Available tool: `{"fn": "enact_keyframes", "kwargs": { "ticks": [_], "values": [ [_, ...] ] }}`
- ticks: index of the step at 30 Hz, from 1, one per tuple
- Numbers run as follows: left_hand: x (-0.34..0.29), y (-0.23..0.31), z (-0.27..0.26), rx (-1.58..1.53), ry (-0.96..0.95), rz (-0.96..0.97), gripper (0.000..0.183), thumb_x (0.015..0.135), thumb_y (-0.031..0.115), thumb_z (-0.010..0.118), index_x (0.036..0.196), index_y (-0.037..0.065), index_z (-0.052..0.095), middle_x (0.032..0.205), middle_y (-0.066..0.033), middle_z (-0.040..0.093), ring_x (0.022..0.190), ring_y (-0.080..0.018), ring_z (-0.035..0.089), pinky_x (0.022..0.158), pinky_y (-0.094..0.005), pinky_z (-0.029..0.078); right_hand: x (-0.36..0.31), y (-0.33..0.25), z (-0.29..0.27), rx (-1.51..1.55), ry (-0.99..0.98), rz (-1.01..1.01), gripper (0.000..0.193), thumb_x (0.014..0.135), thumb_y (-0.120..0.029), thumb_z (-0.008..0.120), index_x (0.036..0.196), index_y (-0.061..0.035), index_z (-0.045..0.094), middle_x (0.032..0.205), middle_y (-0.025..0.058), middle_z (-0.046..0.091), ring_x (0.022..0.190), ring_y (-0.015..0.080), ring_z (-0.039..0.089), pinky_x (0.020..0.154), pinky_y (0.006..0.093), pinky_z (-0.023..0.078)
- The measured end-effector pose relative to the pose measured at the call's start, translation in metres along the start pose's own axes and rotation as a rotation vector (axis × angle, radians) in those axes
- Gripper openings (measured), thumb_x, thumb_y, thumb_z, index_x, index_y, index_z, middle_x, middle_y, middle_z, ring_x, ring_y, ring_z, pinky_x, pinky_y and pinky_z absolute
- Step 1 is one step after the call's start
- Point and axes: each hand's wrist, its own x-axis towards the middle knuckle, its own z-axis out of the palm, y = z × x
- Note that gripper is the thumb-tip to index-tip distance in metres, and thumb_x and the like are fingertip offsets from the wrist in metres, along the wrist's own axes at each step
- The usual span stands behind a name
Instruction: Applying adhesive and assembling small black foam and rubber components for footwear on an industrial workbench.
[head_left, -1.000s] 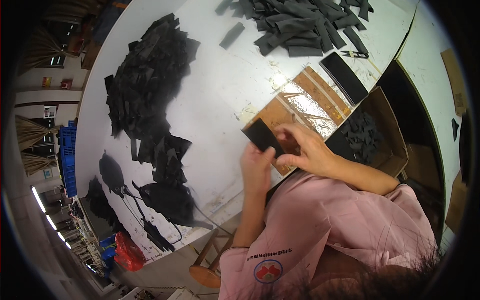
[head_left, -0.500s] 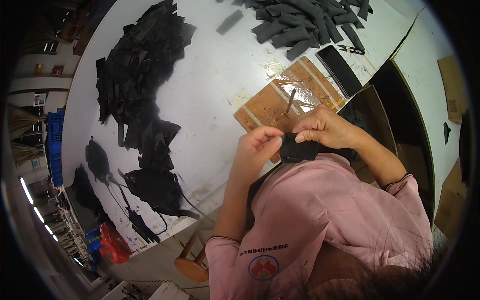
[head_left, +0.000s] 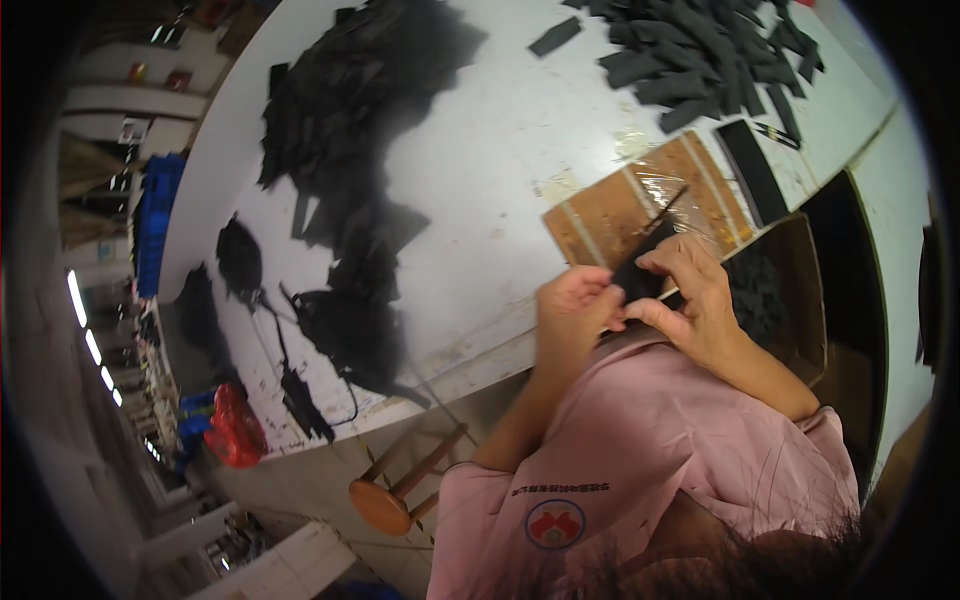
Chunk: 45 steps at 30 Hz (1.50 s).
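A small black fabric piece [head_left: 632, 282] is between my two hands, above the near edge of the table. My left hand [head_left: 575, 312] pinches its left side, thumb and fingers closed. On the other side my right hand [head_left: 697, 300] grips it with curled fingers, the thumb reaching across to the left fingertips. The fabric's far end lies against a thin upright spike [head_left: 672, 207] on a wooden board [head_left: 590, 220]. Whether the spike enters the fabric I cannot tell.
Black fabric pieces are heaped on the left [head_left: 340, 120] and far right [head_left: 690, 60] of the white table [head_left: 480, 180]. A dark phone [head_left: 750, 172] lies beside the board, with small snips [head_left: 778, 135] beyond. An open cardboard box [head_left: 810, 300] stands right; a wooden stool [head_left: 380, 506] stands below.
Both hands have brought the fabric up to the spike on the board. My right thumb and fingers have spread wider around it. The whole view has shifted, with the table contents appearing farther right.
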Motion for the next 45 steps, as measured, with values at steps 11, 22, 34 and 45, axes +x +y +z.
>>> {"fn": "enact_keyframes", "kwargs": {
  "ticks": [11,22,34,45],
  "values": [
    [0.004,-0.008,0.018,0.424,0.348,0.497,0.011,0.075,-0.004,0.057,0.085,-0.002,0.052,0.071,-0.0054,0.058,0.052,-0.0059,0.051,0.041,-0.018,0.039,0.001,0.014,0.031,-0.003,0.036,0.103,0.012,0.067,0.003,0.057,0.078,0.0037,0.055,0.069,0.0122,0.051,0.056,0.0209,0.051,0.051,0.027,0.04],
    [0.02,-0.015,0.011,-0.113,0.106,0.319,0.021,0.072,-0.009,0.048,0.091,-0.001,0.05,0.071,-0.0013,0.053,0.052,-0.0014,0.044,0.04,-0.0162,0.03,-0.002,0.033,0.028,1.444,-0.195,0.883,0.01,0.076,-0.01,0.062,0.075,-0.0031,0.056,0.062,-0.0009,0.047,0.05,0.0054,0.038,0.043,0.0169,0.029],
    [-0.006,0.007,0.003,-0.558,-0.415,-0.093,0.042,0.065,-0.004,0.058,0.104,-0.007,0.043,0.08,-0.0096,0.055,0.063,-0.0073,0.05,0.053,-0.0145,0.036,-0.008,0.009,0.005,1.28,-0.305,0.558,0.017,0.08,-0.018,0.059,0.073,-0.005,0.052,0.077,-0.0015,0.045,0.069,0.0067,0.046,0.062,0.0197,0.038],
    [-0.002,0.011,0.05,0.434,0.22,0.705,0.015,0.076,-0.007,0.055,0.091,-0.007,0.055,0.085,-0.0128,0.059,0.07,-0.0106,0.055,0.057,-0.0197,0.043,0.005,0.005,-0.016,0.546,-0.016,0.127,0.013,0.083,-0.011,0.051,0.076,0.0001,0.049,0.082,0.0064,0.052,0.064,0.0113,0.048,0.057,0.0239,0.04]
  ]
}}
